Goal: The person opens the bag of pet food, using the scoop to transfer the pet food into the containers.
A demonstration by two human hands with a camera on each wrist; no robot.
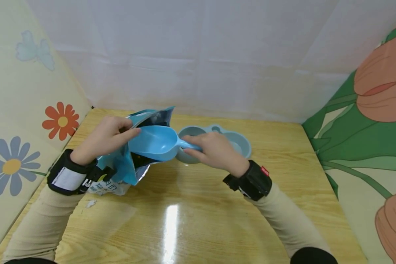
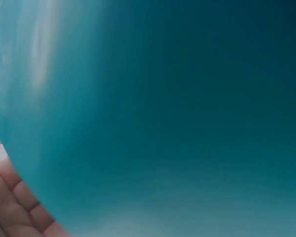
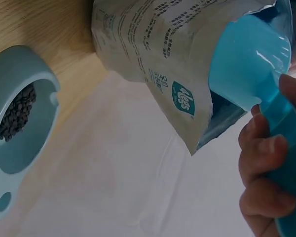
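**Scoop at the mouth of a floppy kibble bag**

My right hand [image 1: 214, 152] curls round the handle of the blue plastic scoop [image 1: 153, 142], stiff and light, its bowl at the bag's mouth. My left hand [image 1: 105, 137] pinches the rim of the kibble bag [image 1: 118, 172] at nine o'clock; the foil is soft and slick, so I judge the rim the best hold. The double pet bowl [image 3: 19, 123] sits at twelve o'clock on the surface [image 1: 191, 220], kibble in one well.

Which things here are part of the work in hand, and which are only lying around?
In use:
- blue scoop, held by the right hand
- pet food bag, held open by the left hand
- double pet bowl, kibble in one side

Lying about:
- small white scrap on the wooden table
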